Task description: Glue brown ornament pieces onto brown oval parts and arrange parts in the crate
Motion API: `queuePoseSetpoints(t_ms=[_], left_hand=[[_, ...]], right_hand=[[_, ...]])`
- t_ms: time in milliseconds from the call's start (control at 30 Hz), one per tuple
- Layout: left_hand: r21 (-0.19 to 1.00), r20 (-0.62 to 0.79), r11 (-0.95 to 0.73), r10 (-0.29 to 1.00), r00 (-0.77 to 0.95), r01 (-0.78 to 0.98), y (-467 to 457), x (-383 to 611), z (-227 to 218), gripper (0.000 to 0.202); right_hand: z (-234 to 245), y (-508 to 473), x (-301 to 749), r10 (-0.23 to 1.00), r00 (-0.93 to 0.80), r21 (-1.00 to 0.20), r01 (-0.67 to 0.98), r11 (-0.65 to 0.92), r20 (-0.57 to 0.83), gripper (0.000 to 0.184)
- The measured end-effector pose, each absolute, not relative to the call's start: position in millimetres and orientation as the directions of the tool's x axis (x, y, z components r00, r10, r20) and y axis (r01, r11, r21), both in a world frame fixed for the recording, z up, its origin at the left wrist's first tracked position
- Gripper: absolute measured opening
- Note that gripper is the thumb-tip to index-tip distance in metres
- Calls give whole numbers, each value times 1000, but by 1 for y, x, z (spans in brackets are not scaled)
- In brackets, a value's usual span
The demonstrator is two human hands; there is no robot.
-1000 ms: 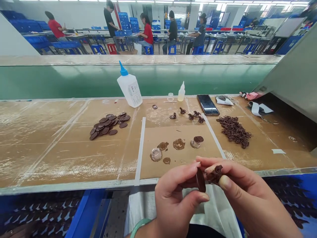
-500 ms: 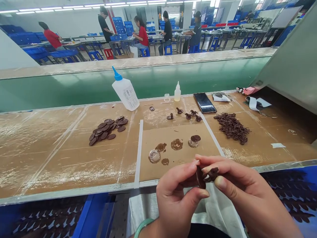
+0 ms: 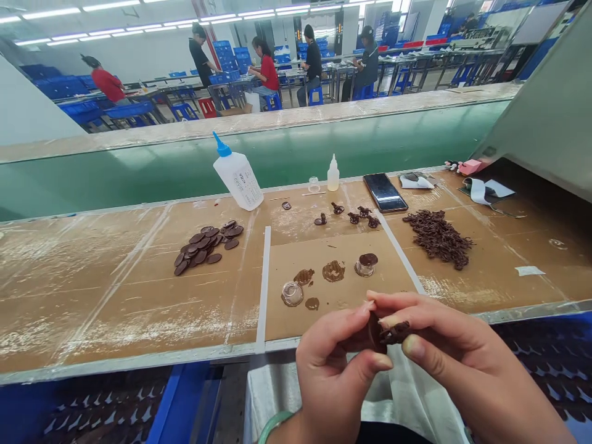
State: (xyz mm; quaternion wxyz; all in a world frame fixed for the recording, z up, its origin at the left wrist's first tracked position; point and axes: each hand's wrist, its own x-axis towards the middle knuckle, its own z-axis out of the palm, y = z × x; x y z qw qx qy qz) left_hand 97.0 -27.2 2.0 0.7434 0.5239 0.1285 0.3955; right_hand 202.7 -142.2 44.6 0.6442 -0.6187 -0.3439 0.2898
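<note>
Between the thumb and fingers of my left hand (image 3: 335, 364) is a dark brown oval disc (image 3: 375, 333), held on edge. My right hand (image 3: 456, 351) pinches a small dark brown figure (image 3: 394, 333) against the disc's right face; its exact shape is too small to make out. Ahead of my hands a clear round cup (image 3: 365, 266) carries another brown disc (image 3: 369, 259) on top. A second clear cup (image 3: 292, 294) stands to its left, beside brown wet smears (image 3: 333, 271) on the cardboard. Several finished-looking brown pieces (image 3: 363, 214) stand farther back.
A pile of brown discs (image 3: 203, 250) lies left, a heap of small brown figures (image 3: 437, 237) right. A large blue-capped bottle (image 3: 238, 179), a small dropper bottle (image 3: 333, 176) and a phone (image 3: 385, 192) stand or lie along the back. Blue bins (image 3: 166, 401) sit below the table edge.
The small figure in my right hand sits closer against the disc and is turned slightly. The whole view has shifted a little; both hands keep their grip.
</note>
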Motion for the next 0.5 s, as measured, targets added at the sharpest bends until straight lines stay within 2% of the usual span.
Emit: queuePoseSetpoints(t_ms=[500], left_hand=[[889, 273, 75, 706, 654, -451, -26, 97, 3, 36]], right_hand=[[44, -148, 209, 822, 554, -982, 186, 38, 136, 10]])
